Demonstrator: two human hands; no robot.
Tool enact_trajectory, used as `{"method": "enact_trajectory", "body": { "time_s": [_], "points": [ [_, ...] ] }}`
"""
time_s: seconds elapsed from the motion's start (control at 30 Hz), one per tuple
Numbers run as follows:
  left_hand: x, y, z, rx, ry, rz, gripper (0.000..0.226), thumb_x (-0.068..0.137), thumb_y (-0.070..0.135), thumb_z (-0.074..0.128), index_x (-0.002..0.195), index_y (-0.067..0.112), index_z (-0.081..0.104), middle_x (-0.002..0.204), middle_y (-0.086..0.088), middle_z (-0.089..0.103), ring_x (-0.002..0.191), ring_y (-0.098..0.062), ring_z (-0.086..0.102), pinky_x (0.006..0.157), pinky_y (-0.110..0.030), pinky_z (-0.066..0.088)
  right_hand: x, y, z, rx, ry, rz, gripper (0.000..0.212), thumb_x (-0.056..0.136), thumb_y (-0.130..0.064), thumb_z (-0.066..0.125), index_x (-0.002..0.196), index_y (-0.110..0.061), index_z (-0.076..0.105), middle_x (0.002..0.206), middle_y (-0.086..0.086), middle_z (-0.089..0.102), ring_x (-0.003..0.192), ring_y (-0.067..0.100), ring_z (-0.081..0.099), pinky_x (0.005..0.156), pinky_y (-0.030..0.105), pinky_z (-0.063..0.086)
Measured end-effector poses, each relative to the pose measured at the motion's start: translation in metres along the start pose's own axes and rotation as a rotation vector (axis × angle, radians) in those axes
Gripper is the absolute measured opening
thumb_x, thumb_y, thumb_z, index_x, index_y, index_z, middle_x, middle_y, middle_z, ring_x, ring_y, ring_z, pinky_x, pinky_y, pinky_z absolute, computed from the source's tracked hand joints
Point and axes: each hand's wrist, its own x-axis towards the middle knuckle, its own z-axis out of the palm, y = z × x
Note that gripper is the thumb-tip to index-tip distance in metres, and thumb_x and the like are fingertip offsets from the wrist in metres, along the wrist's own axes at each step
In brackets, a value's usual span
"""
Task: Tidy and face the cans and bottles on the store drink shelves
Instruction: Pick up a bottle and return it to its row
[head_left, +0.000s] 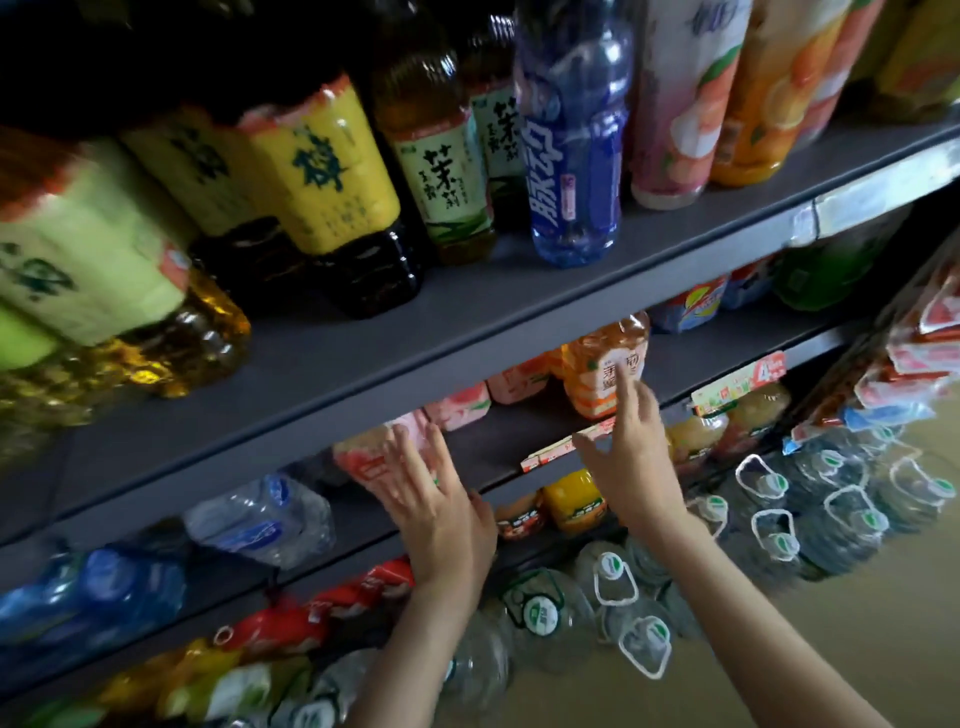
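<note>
Fingertip contact is made by the right hand (631, 457), spread wide, on the upright orange plastic juice bottle (605, 371); the left hand (436, 499), also spread and empty, is farther left.

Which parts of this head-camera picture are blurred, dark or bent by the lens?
Head view: the green-label bottle at the left edge is smeared with blur; the top-left corner is nearly black; the grey shelf slants and the bottles fan outward, a wide-angle effect; the left hand and right hand are sharper.
</note>
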Motion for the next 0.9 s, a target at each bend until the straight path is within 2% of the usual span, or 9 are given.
{"method": "enact_trajectory", "body": {
  "time_s": [0.07, 0.1, 0.17, 0.23, 0.33, 0.47, 0.63, 0.77, 0.9],
  "points": [
    [-0.016, -0.005, -0.029, 0.020, -0.084, 0.011, 0.096, 0.061, 0.026, 0.078, 0.144, 0.007, 0.035, 0.153, -0.023, 0.020, 0.141, -0.040, 0.016, 0.107, -0.063, 0.017, -0.028, -0.022, -0.013, -0.028, -0.108, -0.035, 0.067, 0.084, -0.004, 0.065, 0.144, -0.007, 0.033, 0.140, 0.018, 0.040, 0.126, 0.035, 0.042, 0.097, 0.030, 0.034],
    [-0.024, -0.008, -0.048, 0.029, -0.141, 0.015, 0.090, 0.071, 0.030, 0.073, 0.147, 0.009, 0.031, 0.155, -0.021, 0.015, 0.143, -0.038, 0.012, 0.110, -0.061, 0.014, -0.040, -0.034, -0.021, -0.049, -0.160, -0.037, 0.060, 0.086, -0.005, 0.063, 0.141, -0.007, 0.038, 0.137, 0.015, 0.043, 0.121, 0.033, 0.046, 0.092, 0.029, 0.035],
    [-0.041, -0.018, -0.085, 0.016, -0.262, 0.005, 0.077, 0.088, 0.038, 0.054, 0.151, 0.013, 0.016, 0.157, -0.015, 0.003, 0.145, -0.033, 0.003, 0.116, -0.055, 0.006, -0.063, -0.063, -0.038, -0.079, -0.243, -0.040, 0.050, 0.089, -0.008, 0.059, 0.137, -0.010, 0.044, 0.135, 0.010, 0.046, 0.117, 0.030, 0.050, 0.086, 0.029, 0.037],
    [-0.057, -0.033, -0.124, -0.008, -0.289, -0.020, 0.072, 0.093, 0.040, 0.046, 0.150, 0.013, 0.013, 0.157, -0.011, 0.005, 0.144, -0.030, 0.007, 0.117, -0.048, 0.007, -0.086, -0.096, -0.055, -0.085, -0.306, -0.081, 0.044, 0.091, -0.010, 0.057, 0.134, -0.013, 0.047, 0.131, 0.007, 0.049, 0.113, 0.028, 0.053, 0.083, 0.031, 0.040],
    [-0.082, -0.064, -0.184, -0.094, -0.277, -0.030, 0.065, 0.092, 0.036, 0.049, 0.147, 0.013, 0.023, 0.152, -0.009, 0.025, 0.136, -0.028, 0.030, 0.114, -0.040, 0.023, -0.118, -0.150, -0.073, -0.078, -0.402, -0.136, 0.039, 0.088, -0.006, 0.059, 0.127, -0.008, 0.054, 0.120, 0.010, 0.056, 0.105, 0.031, 0.057, 0.079, 0.033, 0.042],
    [-0.108, -0.113, -0.245, -0.199, -0.248, -0.089, 0.053, 0.093, 0.035, 0.049, 0.141, 0.017, 0.035, 0.140, -0.003, 0.044, 0.125, -0.023, 0.044, 0.103, -0.030, 0.035, -0.144, -0.205, -0.073, -0.080, -0.493, -0.181, 0.036, 0.087, -0.009, 0.061, 0.122, -0.007, 0.055, 0.116, 0.009, 0.058, 0.105, 0.028, 0.058, 0.083, 0.030, 0.042],
    [-0.146, -0.183, -0.306, -0.223, -0.181, -0.200, 0.052, 0.096, 0.038, 0.044, 0.142, 0.018, 0.032, 0.141, -0.002, 0.041, 0.126, -0.020, 0.045, 0.098, -0.027, 0.036, -0.172, -0.291, -0.058, -0.069, -0.576, -0.328, 0.036, 0.088, -0.007, 0.060, 0.124, -0.010, 0.056, 0.117, 0.004, 0.058, 0.102, 0.024, 0.061, 0.079, 0.020, 0.041],
    [-0.171, -0.241, -0.339, -0.311, -0.126, -0.292, 0.053, 0.097, 0.037, 0.044, 0.145, 0.019, 0.028, 0.147, 0.000, 0.034, 0.131, -0.019, 0.038, 0.099, -0.027, 0.037, -0.198, -0.355, -0.028, -0.061, -0.651, -0.421, 0.036, 0.091, -0.010, 0.057, 0.127, -0.010, 0.054, 0.118, 0.006, 0.056, 0.106, 0.022, 0.059, 0.082, 0.018, 0.042],
    [-0.193, -0.306, -0.367, -0.299, -0.033, -0.355, 0.050, 0.097, 0.038, 0.044, 0.143, 0.021, 0.030, 0.144, 0.003, 0.035, 0.125, -0.016, 0.045, 0.093, -0.026, 0.042, -0.235, -0.423, 0.009, -0.046, -0.716, -0.516, 0.035, 0.093, -0.014, 0.056, 0.128, -0.013, 0.053, 0.112, 0.003, 0.055, 0.105, 0.019, 0.057, 0.080, 0.017, 0.041]
  ]
}}
